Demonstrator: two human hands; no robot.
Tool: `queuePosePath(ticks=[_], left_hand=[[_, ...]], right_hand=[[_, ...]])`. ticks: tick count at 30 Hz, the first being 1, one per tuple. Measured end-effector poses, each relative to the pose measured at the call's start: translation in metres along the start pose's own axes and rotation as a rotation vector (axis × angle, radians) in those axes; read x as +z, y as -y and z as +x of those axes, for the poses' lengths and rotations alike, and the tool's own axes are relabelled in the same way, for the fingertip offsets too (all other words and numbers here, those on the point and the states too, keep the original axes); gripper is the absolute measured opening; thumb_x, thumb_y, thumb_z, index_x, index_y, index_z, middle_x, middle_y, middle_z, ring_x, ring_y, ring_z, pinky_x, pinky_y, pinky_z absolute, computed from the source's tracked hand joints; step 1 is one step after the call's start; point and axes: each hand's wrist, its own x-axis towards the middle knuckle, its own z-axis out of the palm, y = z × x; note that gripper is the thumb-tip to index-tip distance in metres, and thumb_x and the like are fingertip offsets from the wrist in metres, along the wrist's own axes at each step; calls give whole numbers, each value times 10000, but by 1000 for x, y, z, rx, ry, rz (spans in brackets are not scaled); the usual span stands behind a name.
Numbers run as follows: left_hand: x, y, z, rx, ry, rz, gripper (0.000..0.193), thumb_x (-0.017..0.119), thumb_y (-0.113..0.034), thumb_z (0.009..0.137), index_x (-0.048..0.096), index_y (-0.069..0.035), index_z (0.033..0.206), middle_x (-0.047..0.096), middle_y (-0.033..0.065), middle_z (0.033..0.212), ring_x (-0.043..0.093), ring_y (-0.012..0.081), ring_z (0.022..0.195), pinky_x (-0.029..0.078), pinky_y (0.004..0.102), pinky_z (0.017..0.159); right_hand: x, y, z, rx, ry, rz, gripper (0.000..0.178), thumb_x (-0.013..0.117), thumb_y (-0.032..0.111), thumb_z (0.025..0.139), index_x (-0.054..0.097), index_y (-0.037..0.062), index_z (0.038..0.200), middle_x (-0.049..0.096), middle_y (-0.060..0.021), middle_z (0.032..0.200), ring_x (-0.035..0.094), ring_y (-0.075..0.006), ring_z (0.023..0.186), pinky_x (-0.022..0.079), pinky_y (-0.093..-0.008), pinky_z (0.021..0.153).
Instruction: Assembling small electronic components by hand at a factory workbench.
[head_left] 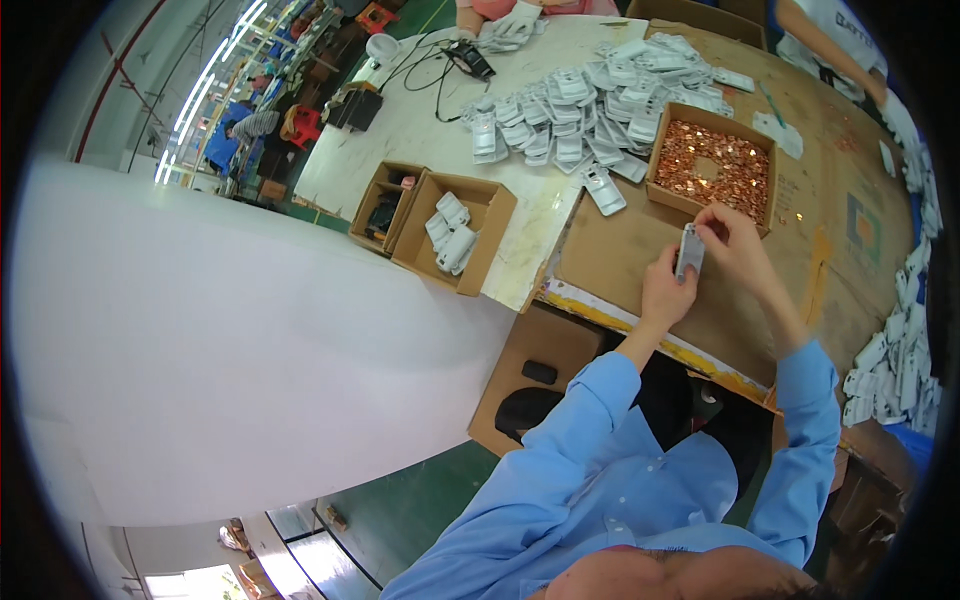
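My left hand (667,291) grips a white plastic casing (690,252) over the cardboard-covered table, holding it upright. The fingers of my right hand (733,243) are pinched at the casing's upper end; whether a small part sits between them is too small to tell. Just beyond my hands stands a shallow cardboard box (655,183) full of small copper-coloured metal pieces (708,155). One loose white casing (604,190) lies to the left of that box, at the near edge of a large heap of similar casings (590,105).
Two small cardboard boxes (484,240) stand at the left table edge, one with several white casings. A black device (470,60) with cables lies farther back. Gloved hands (515,27) of one person are at the far side; another person's arm (830,45) reaches in at far right.
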Motion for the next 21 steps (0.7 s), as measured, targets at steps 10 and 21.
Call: queuePosePath(ticks=[10,21], left_hand=[[6,9,-1,29,20,-32,268,586,-56,813,567,39,1064,668,148,841,644,198,734,503,318,673],[2,7,-1,35,29,-23,514,556,-87,810,474,-37,1316,667,213,881,658,342,771,511,411,694]], right_hand=[[-13,-73,-100,309,-307,256,102,651,57,862,633,-7,940,618,-4,791,552,-62,731,451,-212,658],[1,-76,-102,185,-393,32,131,612,30,863,645,-3,985,613,-3,780,541,-61,694,443,-210,627]])
